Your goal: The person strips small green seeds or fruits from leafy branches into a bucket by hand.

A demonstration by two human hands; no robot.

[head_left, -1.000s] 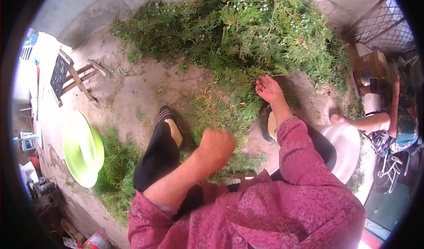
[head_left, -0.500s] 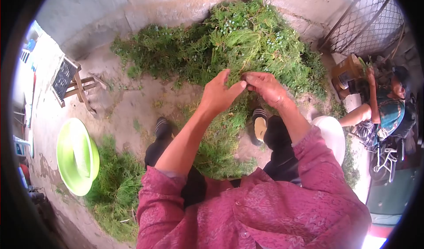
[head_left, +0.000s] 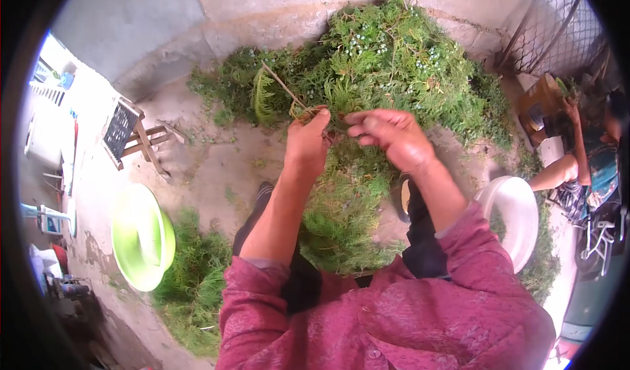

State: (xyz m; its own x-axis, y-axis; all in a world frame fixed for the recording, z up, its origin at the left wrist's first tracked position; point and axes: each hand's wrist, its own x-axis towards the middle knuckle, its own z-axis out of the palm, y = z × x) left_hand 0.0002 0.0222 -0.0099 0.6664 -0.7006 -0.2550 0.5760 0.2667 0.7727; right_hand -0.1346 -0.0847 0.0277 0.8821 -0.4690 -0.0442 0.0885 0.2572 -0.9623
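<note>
My left hand (head_left: 306, 141) is closed on a bare-stemmed evergreen sprig (head_left: 282, 83), thumb against fingers. The brown stem points up and left, and feathery green leaves (head_left: 264, 99) hang beside it. My right hand (head_left: 397, 139) is just to the right, a small gap away, with thumb and fingers curled together; whatever is at its fingertips is too small to name. Beyond both hands lies a large heap of evergreen branches (head_left: 394, 61) with pale bluish berries. Looser green sprigs (head_left: 341, 219) lie on the ground below, between my feet.
A lime-green basin (head_left: 123, 245) stands at left beside another heap of greenery (head_left: 193, 271). Farther back is a small wooden stool (head_left: 125, 130). At right are a white tub (head_left: 525, 222), a seated person (head_left: 600, 166), a yellowish bucket (head_left: 541, 104) and a wire-mesh panel (head_left: 558, 25).
My hands have moved apart slightly, the left turning more upright. The sprig's stem now points up-left from my left hand. The whole view has shifted, with surroundings appearing farther right.
</note>
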